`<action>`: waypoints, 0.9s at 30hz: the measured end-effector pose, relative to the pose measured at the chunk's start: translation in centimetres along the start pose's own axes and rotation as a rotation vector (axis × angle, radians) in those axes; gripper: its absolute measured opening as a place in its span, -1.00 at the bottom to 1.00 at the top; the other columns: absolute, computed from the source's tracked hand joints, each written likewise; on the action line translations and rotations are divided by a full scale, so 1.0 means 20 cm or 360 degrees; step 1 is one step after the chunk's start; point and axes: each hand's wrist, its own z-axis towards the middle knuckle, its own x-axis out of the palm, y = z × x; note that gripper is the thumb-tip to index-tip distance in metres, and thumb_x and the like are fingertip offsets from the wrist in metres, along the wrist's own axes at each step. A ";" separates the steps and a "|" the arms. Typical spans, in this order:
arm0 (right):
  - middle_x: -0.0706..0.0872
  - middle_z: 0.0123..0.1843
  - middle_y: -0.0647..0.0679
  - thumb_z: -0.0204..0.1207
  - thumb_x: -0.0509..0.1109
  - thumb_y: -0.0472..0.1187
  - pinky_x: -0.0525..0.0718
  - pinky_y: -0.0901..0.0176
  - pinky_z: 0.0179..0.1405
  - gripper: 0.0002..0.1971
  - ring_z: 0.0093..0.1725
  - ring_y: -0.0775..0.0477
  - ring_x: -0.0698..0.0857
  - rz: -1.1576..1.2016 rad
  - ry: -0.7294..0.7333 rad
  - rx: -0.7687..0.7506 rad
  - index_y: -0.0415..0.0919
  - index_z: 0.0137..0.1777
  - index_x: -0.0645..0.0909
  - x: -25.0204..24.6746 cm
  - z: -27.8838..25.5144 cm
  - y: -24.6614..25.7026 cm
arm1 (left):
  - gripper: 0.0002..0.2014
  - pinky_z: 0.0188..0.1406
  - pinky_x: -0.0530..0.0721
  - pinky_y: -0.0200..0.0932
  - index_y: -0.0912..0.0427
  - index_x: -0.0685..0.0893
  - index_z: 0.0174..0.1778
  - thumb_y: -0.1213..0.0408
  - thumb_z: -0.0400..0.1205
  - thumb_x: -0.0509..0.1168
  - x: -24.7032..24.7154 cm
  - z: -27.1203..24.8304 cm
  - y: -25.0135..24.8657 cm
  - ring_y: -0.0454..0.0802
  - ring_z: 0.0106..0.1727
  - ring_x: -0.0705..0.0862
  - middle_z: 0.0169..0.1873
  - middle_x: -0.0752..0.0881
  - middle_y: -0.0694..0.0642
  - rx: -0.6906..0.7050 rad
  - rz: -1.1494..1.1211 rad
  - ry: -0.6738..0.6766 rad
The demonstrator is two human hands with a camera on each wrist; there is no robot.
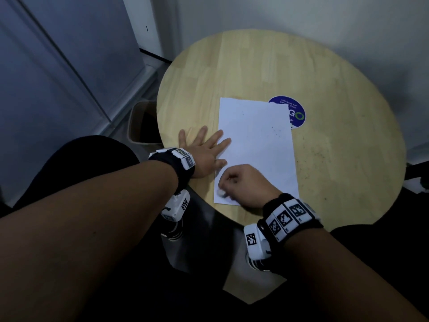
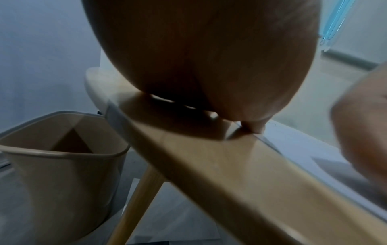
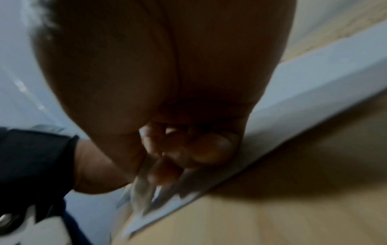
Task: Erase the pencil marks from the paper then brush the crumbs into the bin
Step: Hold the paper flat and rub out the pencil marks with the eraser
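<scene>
From the head view, the left hand (image 1: 202, 154) lies flat, pinning the paper (image 1: 255, 145) mid-frame so it won't slide, while the right hand (image 1: 243, 184) pinches the eraser (image 1: 220, 192) at its lower left corner. In the left wrist view the bin (image 2: 62, 165) waits lower left, below the table (image 2: 209, 157) edge. The right wrist view is blurred; curled fingers (image 3: 209, 149) sit on the paper.

Round wooden surface in a dim corner

The pale wood surface (image 1: 255, 66) stands close against a white wall (image 1: 301, 15); left of it a grey-blue panelled door (image 1: 58, 66) meets the floor, and a slanted wooden leg (image 2: 136, 199) shows beneath its edge.
</scene>
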 end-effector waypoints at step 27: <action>0.78 -0.36 0.07 0.64 0.49 -0.18 0.61 0.22 -0.27 -0.80 -0.32 0.17 0.70 -0.0154 -0.0257 -0.0062 0.04 -0.23 0.76 0.01 0.01 -0.06 | -0.35 0.57 -0.42 0.72 -0.44 -0.33 0.79 -0.31 0.84 -0.13 0.00 -0.01 0.00 0.10 0.80 -0.50 0.78 -0.44 -0.29 0.0005 0.0017 0.0012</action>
